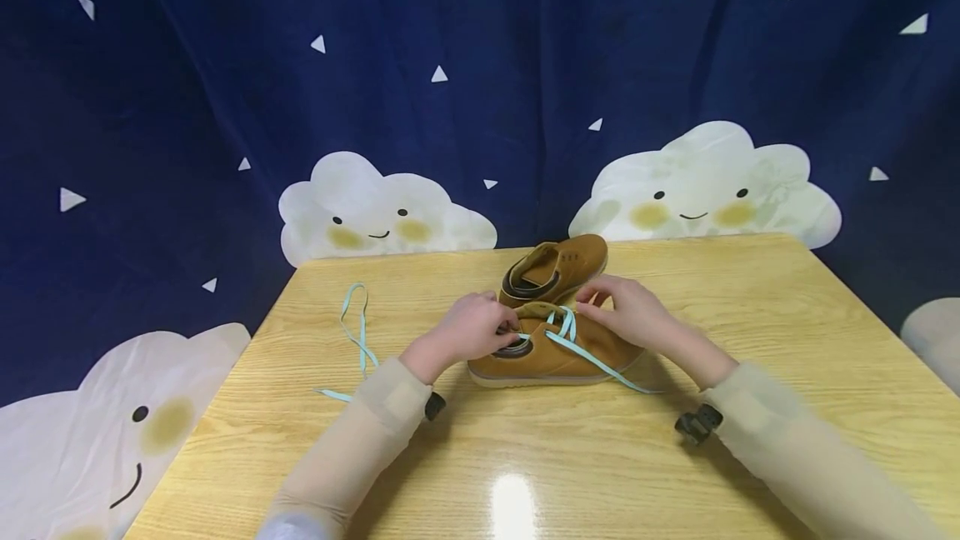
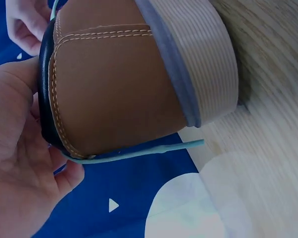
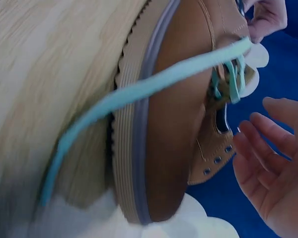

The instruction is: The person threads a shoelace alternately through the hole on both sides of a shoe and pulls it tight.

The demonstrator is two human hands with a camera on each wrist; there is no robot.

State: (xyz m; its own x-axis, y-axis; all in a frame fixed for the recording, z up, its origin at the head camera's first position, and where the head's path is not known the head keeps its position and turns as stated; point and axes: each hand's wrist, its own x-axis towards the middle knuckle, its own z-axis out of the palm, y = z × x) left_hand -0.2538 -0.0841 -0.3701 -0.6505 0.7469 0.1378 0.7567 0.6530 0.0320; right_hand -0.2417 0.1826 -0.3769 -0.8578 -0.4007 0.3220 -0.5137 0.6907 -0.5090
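Pinches the pale blue lace (image 1: pixel 581 351) with the left hand (image 1: pixel 474 325), fingers curled at the collar of the near brown shoe (image 1: pixel 536 367), and lets a lace tail run past the heel. Holds the right hand (image 1: pixel 630 311) half open near the laced eyelets, with fingers loosely bent and thumb apart. Has the shoe sole-down on the wooden table (image 1: pixel 585 440), toe to the right, just before a second brown shoe (image 1: pixel 583 255).

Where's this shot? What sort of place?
Probably an indoor tabletop set arranged for recording: a dark blue curtain printed with smiling clouds hangs behind a wooden table, with two brown shoes on it.
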